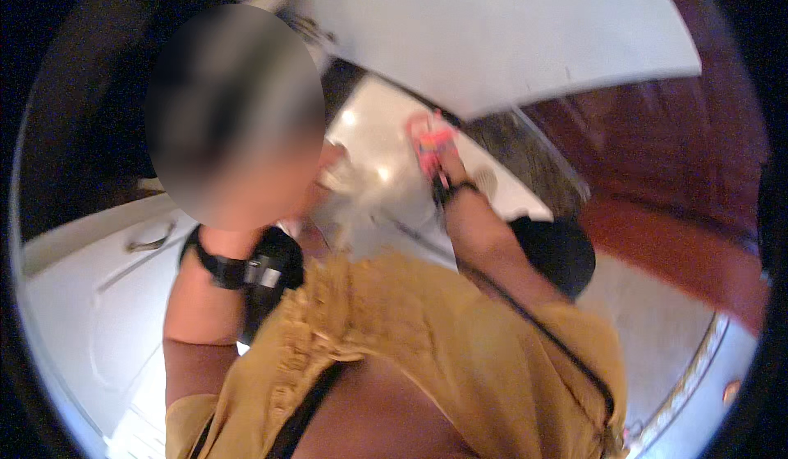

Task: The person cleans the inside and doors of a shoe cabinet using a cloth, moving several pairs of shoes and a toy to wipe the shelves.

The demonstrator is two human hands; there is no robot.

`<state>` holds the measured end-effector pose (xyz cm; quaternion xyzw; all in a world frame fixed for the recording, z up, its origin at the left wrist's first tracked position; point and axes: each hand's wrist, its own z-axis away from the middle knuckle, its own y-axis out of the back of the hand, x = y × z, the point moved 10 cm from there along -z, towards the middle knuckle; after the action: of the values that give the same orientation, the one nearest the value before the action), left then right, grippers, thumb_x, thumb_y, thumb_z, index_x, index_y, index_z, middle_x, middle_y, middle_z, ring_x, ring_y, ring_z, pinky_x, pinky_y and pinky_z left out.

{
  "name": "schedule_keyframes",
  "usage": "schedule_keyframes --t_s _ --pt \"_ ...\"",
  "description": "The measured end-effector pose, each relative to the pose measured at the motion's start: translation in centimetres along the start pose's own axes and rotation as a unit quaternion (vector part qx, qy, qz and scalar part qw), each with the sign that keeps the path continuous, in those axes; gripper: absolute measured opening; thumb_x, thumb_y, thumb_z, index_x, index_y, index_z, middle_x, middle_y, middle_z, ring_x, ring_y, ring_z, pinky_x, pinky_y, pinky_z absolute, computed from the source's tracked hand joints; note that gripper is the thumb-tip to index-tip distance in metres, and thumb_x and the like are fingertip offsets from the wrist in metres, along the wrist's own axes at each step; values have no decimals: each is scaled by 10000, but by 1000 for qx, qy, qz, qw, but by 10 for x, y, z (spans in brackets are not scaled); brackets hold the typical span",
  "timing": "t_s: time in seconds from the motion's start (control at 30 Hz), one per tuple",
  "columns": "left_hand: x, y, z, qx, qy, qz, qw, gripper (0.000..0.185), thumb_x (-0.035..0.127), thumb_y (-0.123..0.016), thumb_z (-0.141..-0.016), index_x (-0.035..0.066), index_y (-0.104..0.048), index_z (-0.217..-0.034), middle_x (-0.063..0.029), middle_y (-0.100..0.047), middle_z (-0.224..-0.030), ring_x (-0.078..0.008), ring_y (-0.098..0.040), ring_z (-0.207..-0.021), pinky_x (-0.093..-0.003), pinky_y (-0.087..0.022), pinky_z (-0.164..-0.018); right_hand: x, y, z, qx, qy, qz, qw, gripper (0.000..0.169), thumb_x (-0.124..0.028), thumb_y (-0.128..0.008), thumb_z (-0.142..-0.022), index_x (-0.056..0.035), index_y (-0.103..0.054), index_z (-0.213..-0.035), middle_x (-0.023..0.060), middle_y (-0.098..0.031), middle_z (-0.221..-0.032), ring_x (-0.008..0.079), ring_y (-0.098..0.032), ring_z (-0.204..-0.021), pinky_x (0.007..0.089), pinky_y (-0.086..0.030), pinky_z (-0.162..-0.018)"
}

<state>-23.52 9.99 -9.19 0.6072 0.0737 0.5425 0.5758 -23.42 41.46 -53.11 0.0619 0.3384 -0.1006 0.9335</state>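
Observation:
My right hand (454, 166) is closed around a pink item (436, 142) too smeared to name, above a cream-coloured surface (394, 99). A black band circles that wrist. Most of my left hand (311, 199) lies behind a blurred oval; only some of its edge shows, and a black watch (231, 271) sits on the wrist. Between the hands is a pale, translucent crumpled material (369, 194), perhaps a plastic bag. It reaches down towards my mustard-yellow top (431, 299). Whether the left hand grips it is hidden.
A large white panel (505, 28) spans the top. Dark reddish-brown wood (652, 132) is at the right, with a black rounded object (557, 256) beside my right forearm. At left, a white front bears a metal handle (151, 240). A thin black cord (542, 329) crosses my top.

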Motion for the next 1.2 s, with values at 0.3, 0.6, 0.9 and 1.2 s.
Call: schedule_keyframes --t_s 0.3,0.6,0.9,1.2 --pt "-1 -78 33 -162 34 -61 984 273 107 -592 -734 35 -626 -995 -201 -670 -951 -399 -639 -912 -480 -514 -773 -198 -149 261 -390 124 -47 911 427 -224 -547 -949 -5 -478 -1309 95 -620 -1211 176 -642 -1050 323 -556 -862" --pt "-6 -73 41 -107 12 -73 992 320 134 -582 -749 25 -628 -1047 -210 -663 -1017 -400 -632 -958 -474 -509 -816 -337 -357 450 -539 136 -57 830 326 -306 -536 -957 -57 -558 -1166 75 -632 -1142 225 -618 -1016 369 -489 -894" --pt "6 -40 32 -112 -10 -216 970 420 108 -531 -803 68 -613 -1213 -176 -575 -1293 -345 -510 -1229 -425 -375 -1042 -377 -505 475 -478 303 -254 784 212 -279 -506 -982 -136 -540 -1134 83 -608 -1083 223 -586 -1035 409 -501 -918" --pt "-19 -37 37 -30 -8 -91 995 440 82 -567 -731 58 -635 -1166 -186 -600 -1237 -325 -534 -1187 -407 -399 -1013 -305 -508 497 -599 260 195 732 420 -288 -479 -1005 -35 -487 -1340 160 -622 -1214 246 -632 -1049 350 -508 -914"
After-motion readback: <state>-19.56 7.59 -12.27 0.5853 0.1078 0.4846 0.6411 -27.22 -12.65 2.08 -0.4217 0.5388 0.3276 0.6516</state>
